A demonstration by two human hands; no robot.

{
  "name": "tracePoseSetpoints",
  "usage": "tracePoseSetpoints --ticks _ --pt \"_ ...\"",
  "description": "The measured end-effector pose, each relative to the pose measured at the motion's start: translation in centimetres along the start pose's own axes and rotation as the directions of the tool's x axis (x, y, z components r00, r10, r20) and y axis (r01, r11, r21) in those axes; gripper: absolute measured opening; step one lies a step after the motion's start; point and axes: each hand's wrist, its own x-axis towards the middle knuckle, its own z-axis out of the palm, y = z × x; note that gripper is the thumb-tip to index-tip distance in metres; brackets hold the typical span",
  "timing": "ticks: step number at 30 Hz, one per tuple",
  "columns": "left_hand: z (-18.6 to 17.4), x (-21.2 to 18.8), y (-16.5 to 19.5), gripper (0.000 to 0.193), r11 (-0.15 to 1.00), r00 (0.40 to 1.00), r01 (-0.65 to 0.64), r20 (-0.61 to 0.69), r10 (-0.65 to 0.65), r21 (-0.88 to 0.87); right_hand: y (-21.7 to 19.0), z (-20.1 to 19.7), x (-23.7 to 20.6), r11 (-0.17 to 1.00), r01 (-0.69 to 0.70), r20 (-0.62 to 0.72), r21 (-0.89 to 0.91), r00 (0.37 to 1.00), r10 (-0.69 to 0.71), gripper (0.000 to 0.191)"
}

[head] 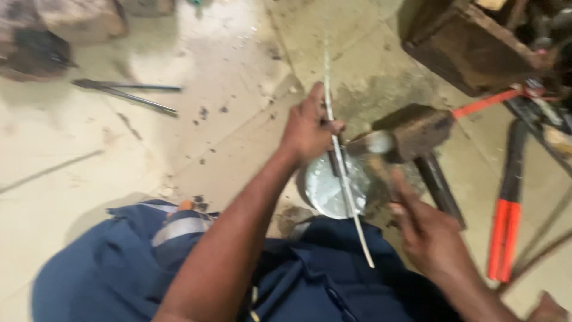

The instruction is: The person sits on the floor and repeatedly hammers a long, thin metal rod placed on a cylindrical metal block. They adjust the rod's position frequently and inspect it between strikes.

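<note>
Left hand (308,128) closed around a thin, pale metal rod (341,161), gripping near mid-length. Rod running from far beyond the left hand back toward the body, crossing a round shiny metal block (325,188) just below the left hand and ending over the dark blue trousers (310,274). Right hand (430,235) wrapped around the wooden handle of a heavy hammer (411,132), with the blurred hammer head just right of the left hand, close to the rod and above the block; touching or not, cannot tell. Red-handled bolt cutters (506,226) lying on the concrete floor (89,155) right of the right hand. Dark wooden box (471,50) farther off beyond the right hand. Two thin dark bars (128,92) on the floor well left of the left hand.
</note>
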Motion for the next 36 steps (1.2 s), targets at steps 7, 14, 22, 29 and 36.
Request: tracePoseSetpoints --ticks 7,14,22,29,36 --pt "-1.4 -0.3 2.0 0.061 0.93 0.939 0.321 0.189 -0.288 -0.179 -4.1 -1.7 0.3 0.946 -0.052 -0.016 0.321 0.998 0.06 0.06" --pt "-0.8 -0.2 2.2 0.08 0.849 0.917 0.395 0.203 -0.343 -0.35 -5.9 -2.7 1.4 0.959 -0.177 -0.143 0.22 0.967 0.211 0.035" --pt "-0.9 -0.1 1.2 0.068 0.948 0.972 0.217 0.138 -0.189 -0.234 -6.2 -1.2 3.5 0.919 -0.347 0.142 0.188 0.935 0.324 0.06" --pt "-1.0 -0.4 2.0 0.055 0.837 0.912 0.403 0.238 -0.334 -0.369 2.9 -5.1 -2.5 0.476 -0.491 0.236 0.729 0.834 0.498 0.061" --pt "-2.2 -0.3 3.5 0.056 0.998 0.999 0.042 -0.013 -0.041 0.049 6.9 0.9 -1.6 -0.089 -0.693 0.688 0.715 0.677 0.262 0.028"
